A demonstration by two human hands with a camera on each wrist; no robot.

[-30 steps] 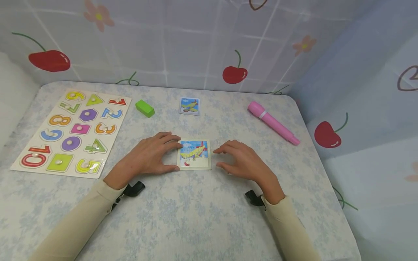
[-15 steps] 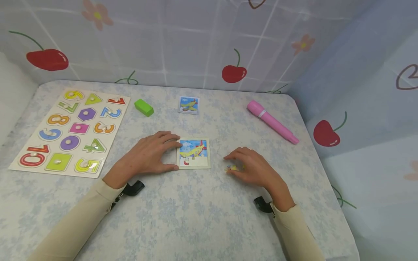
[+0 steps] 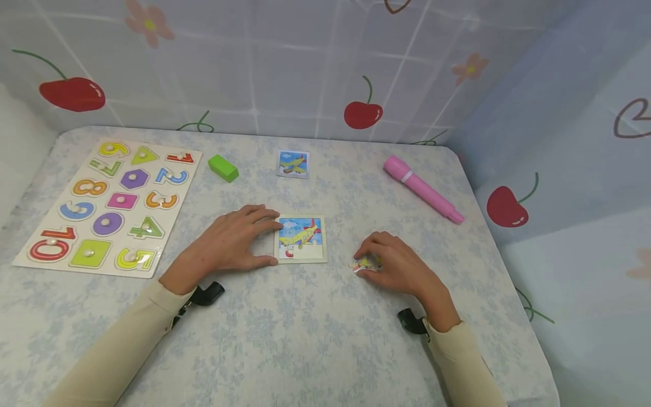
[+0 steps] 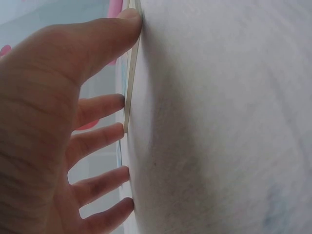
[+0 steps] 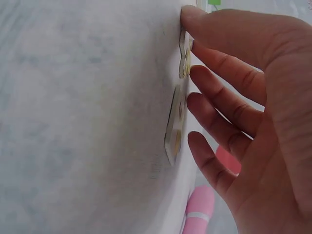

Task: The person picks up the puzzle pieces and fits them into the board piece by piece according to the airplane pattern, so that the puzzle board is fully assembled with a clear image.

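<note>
My left hand (image 3: pixel 229 240) rests at the left edge of a small jigsaw puzzle (image 3: pixel 300 230) in a pale frame. Its thumb touches the lower left corner and its fingertips lie near the upper left one. A yellow plane under a blue sky is on the puzzle; the lower part shows bare white. To the right, my right hand (image 3: pixel 394 263) pinches a small puzzle piece (image 3: pixel 362 264) at the tabletop between thumb and forefinger. In the right wrist view, another puzzle piece (image 5: pixel 174 127) lies under the other fingers, which hang loosely curled.
A number and shape peg board (image 3: pixel 168 217) lies at the left. Toward the back are a green block (image 3: pixel 223 168) and a small plane picture card (image 3: pixel 293 164). A pink pen-like stick (image 3: pixel 423 189) lies at the back right. Behind the table hangs a cherry-print curtain (image 3: pixel 290 68).
My right hand has moved right and toward me, away from the puzzle, down to the loose pieces, and its thumb and forefinger have closed in on one. The left hand stays in place.
</note>
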